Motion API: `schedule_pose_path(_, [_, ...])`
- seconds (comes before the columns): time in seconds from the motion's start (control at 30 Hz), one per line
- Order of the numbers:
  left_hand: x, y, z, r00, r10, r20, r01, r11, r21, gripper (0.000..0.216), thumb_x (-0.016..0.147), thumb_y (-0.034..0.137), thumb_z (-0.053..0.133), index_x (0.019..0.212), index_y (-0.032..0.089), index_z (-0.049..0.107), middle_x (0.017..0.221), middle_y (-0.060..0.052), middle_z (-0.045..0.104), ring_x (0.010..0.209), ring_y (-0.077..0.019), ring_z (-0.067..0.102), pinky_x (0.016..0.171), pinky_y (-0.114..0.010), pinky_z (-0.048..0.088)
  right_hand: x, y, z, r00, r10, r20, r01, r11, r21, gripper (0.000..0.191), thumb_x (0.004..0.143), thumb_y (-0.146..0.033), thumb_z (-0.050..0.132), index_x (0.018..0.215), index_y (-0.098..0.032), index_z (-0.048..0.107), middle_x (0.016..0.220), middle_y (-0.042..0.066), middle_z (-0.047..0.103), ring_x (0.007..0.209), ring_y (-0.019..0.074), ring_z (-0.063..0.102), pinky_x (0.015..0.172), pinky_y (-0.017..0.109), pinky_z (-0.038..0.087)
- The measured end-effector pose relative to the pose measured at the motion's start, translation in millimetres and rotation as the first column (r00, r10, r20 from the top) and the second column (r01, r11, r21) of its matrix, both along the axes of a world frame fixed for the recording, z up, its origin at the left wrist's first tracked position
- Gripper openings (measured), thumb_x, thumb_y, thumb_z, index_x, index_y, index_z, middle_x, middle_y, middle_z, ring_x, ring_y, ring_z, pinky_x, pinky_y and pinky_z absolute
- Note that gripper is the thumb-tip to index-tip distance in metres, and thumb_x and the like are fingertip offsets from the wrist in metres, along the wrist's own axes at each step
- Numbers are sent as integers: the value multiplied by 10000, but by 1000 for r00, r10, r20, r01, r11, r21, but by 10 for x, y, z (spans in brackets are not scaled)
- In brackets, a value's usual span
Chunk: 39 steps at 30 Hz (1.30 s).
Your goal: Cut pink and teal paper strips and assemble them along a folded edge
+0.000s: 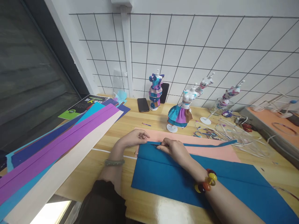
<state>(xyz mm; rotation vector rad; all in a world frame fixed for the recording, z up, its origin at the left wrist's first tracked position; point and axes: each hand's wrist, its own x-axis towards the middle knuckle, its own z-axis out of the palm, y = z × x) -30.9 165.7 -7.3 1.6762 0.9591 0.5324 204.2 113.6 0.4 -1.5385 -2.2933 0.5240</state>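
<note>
A blue fabric-like sheet (163, 177) with a crease along it lies in front of me. Along its far edge runs a narrow blue strip (205, 145), its right end curling up. My right hand (174, 151) is closed on small scissors (154, 144), whose thin dark blades point left between strip and sheet; the fingers hide the handles. At the sheet's far left corner, my left hand (136, 137) has curled fingers and seems to pinch the blue edge there. Beneath the strip lies a peach sheet (168, 135).
Strips of coloured material (77, 140) are piled at left. Behind stand a skirted mini mannequin (181, 113), a dressed mannequin (155, 91) and others, plus a black phone (143, 105). Tangled clear tubing (231, 130) lies at right near an orange-topped ledge (273, 123).
</note>
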Motion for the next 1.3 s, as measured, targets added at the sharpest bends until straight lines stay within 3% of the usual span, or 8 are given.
schedule_pose_path(0.7, [-2,-38,76,999,-6,50,4,1000,23,296,678,210,654,967,151,629,848,-39,621,802,-157,578,696,-268,453,-82,52,92,998,26,53,-25,1000,-6,307,823,-521,536,749,-226,571,762,28,698,695,198,637,561,248,367])
schedule_pose_path(1.07, [-19,-17,62,997,-10,75,9,1000,1,251,690,204,646,936,153,625,732,4,577,693,-112,545,636,-229,431,44,8,164,998,35,51,-32,998,-55,304,823,-514,534,754,-222,578,738,24,691,650,180,620,544,245,346])
schedule_pose_path(1.3, [-19,-36,90,997,-17,75,17,1000,-1,282,688,211,642,963,155,623,825,-30,618,765,-140,579,683,-261,455,-63,70,165,997,81,12,-81,996,-48,326,833,-524,511,741,-216,567,755,30,681,674,181,614,562,248,363])
